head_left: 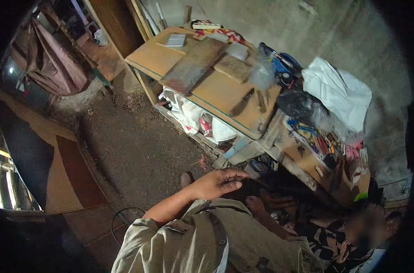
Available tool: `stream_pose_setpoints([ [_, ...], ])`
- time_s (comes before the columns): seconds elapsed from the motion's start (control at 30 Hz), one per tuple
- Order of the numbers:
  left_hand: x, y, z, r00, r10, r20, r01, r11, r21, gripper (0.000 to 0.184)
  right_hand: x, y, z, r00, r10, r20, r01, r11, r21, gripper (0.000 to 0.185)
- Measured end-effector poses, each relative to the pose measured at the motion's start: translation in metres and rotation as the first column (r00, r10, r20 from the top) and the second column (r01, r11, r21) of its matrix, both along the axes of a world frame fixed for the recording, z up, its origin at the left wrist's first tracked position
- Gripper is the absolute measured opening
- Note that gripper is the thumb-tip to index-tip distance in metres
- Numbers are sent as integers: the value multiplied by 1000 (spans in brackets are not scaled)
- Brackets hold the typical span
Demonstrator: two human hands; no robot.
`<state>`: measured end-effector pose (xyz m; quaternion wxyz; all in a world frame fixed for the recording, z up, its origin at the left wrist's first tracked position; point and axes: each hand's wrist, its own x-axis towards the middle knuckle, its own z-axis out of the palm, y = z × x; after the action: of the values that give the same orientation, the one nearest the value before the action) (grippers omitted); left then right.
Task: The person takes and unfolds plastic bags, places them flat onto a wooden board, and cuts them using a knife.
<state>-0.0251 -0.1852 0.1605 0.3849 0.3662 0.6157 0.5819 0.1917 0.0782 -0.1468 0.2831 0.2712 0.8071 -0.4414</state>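
My left hand (pixel 217 184) is held out in front of my khaki shirt, its fingers stretched forward and the thumb a little apart below them. I see nothing in it. Just beyond its fingertips is a dark, cluttered gap beside the wooden table (pixel 166 54). Lower and to the right, my right hand (pixel 255 204) is in shadow close to my body. Its fingers are too dark to make out, and so is anything they may hold.
Boards (pixel 193 63) and a clear plastic bag (pixel 261 73) lie on the table. White sacks (pixel 184 111) fill its lower shelf. A low bench holds assorted small tools (pixel 323 141) beside a white sack (pixel 336 88). Another person (pixel 334 236) in patterned clothing is at the lower right.
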Motion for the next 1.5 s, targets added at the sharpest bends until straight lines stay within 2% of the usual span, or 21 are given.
stream_pose_setpoints([
  [0.07,-19,-36,2,999,32,26,-32,999,13,47,-21,-26,23,1000,28,-9,-28,999,29,39],
  [0.13,-42,-73,23,989,82,-127,-72,994,78,46,-77,-67,88,870,431,-239,-412,902,125,39],
  [0.27,-74,-142,57,997,79,-25,-74,984,161,44,-161,-134,120,988,145,46,-144,989,-22,37],
  [0.33,-91,-173,77,996,38,-85,-24,987,158,46,-186,-150,103,939,184,-290,-219,972,-90,39],
  [0.37,-97,-184,81,994,17,-109,8,975,222,47,-196,-154,96,939,185,-288,-218,972,-84,39],
  [0.43,-105,-205,92,991,-15,-133,52,960,276,48,-215,-160,88,485,692,-535,-623,703,344,40],
  [0.47,-107,-210,89,993,-14,-118,52,944,326,48,-234,-178,120,485,692,-536,-620,704,348,40],
  [0.5,-111,-215,89,990,-6,-142,52,943,328,48,-249,-198,153,777,538,-327,-522,841,142,39],
  [0.53,-116,-219,89,987,3,-163,52,942,331,48,-261,-213,177,942,333,-35,-334,943,-18,39],
  [0.57,-122,-222,88,987,-1,-160,55,942,331,48,-264,-213,161,944,328,-32,-329,944,-19,39],
  [0.63,-135,-226,83,992,20,-122,17,957,291,47,-266,-211,116,757,503,-418,-471,863,184,35],
  [0.67,-141,-227,82,993,14,-115,19,958,286,47,-271,-212,118,762,497,-415,-469,866,176,35],
  [0.73,-156,-228,80,990,106,-88,-89,980,175,47,-294,-219,135,569,439,-695,-494,859,138,34],
  [0.87,-195,-227,51,959,282,-20,-282,959,-39,47,-351,-230,147,640,253,-726,-334,942,34,35],
  [0.93,-221,-222,24,938,330,-110,-334,942,-22,46,-394,-227,170,653,322,-685,-320,938,136,40],
  [1.0,-250,-217,4,851,524,-39,-522,835,-174,47,-432,-218,170,594,303,-745,-94,946,310,47],
  [1.03,-266,-214,-15,824,566,-44,-563,805,-185,48,-450,-211,167,623,219,-751,-64,971,230,54],
  [1.17,-337,-195,-51,785,575,-228,-618,711,-335,52,-512,-182,174,707,119,-697,43,977,211,70],
  [1.23,-372,-185,-69,775,539,-329,-632,675,-381,53,-532,-175,159,847,9,-531,59,992,111,79],
  [1.3,-403,-175,-89,724,456,-518,-677,617,-402,59,-540,-174,128,838,1,-545,48,996,76,81],
  [1.5,-448,-146,-120,718,362,-595,-670,591,-449,64,-546,-178,119,851,61,-521,18,989,145,76],
])
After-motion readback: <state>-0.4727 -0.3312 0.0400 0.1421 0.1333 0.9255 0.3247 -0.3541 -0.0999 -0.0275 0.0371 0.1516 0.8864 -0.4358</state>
